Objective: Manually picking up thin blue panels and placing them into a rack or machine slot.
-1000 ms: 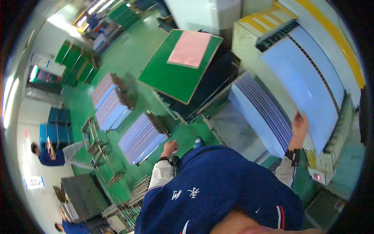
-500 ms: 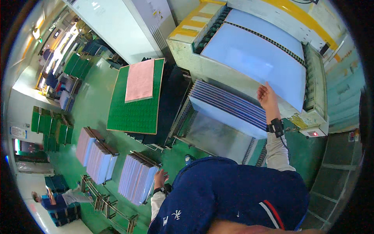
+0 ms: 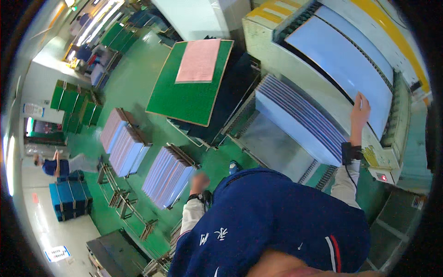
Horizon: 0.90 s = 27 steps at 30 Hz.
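My right hand [image 3: 361, 113] reaches to the front edge of a large pale-blue sheet panel [image 3: 344, 64], near its right end. Its fingers are stretched out and lie against the panel. The panel rests on the roller bed of a cream machine [image 3: 295, 62], and a dark gap shows along its front edge. Below stands a rack [image 3: 277, 138] with several similar panels [image 3: 300, 117] upright side by side. My left hand [image 3: 199, 183] hangs low by my side, blurred and apart from the nearby panel stack; its fingers cannot be made out.
Left of the rack is a green-topped cart [image 3: 184, 104] with a pink sheet [image 3: 199, 60] on it. Further left stand racks of panels [image 3: 168, 177] and a low metal frame [image 3: 122, 198]. A person [image 3: 62, 165] is at the far left. A grey cabinet [image 3: 397, 226] is at lower right.
The view has turned, shifting the machine and cart rightward in the picture. My right hand's curled fingers have straightened onto the panel. A dark gap now shows beneath the panel's front edge.
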Each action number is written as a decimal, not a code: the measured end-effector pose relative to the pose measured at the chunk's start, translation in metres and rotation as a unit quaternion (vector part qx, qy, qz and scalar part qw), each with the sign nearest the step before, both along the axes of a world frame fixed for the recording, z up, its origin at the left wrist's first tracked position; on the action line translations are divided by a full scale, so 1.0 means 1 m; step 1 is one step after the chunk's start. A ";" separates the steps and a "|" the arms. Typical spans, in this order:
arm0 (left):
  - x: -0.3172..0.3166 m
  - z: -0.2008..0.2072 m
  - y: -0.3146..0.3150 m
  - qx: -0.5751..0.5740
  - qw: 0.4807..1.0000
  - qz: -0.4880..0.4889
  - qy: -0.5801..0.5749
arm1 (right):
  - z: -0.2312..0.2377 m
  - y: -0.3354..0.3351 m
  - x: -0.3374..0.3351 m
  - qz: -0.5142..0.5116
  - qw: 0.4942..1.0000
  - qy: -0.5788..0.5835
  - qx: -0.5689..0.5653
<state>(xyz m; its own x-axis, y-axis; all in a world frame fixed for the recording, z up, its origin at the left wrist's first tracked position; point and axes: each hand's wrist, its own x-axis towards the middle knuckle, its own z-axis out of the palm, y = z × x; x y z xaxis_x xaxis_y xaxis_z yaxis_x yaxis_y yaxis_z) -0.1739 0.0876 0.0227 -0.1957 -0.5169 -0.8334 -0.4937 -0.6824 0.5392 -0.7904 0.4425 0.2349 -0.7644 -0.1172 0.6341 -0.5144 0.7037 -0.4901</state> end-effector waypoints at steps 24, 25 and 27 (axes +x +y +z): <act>0.032 -0.015 -0.003 -0.025 0.998 0.059 -0.010 | -0.085 -0.086 0.220 0.210 0.920 -0.131 0.305; 0.035 -0.017 -0.004 -0.026 0.998 0.058 -0.015 | -0.085 -0.088 0.225 0.206 0.920 -0.132 0.306; 0.039 -0.019 -0.007 -0.024 0.998 0.061 -0.018 | -0.084 -0.091 0.231 0.194 0.921 -0.136 0.310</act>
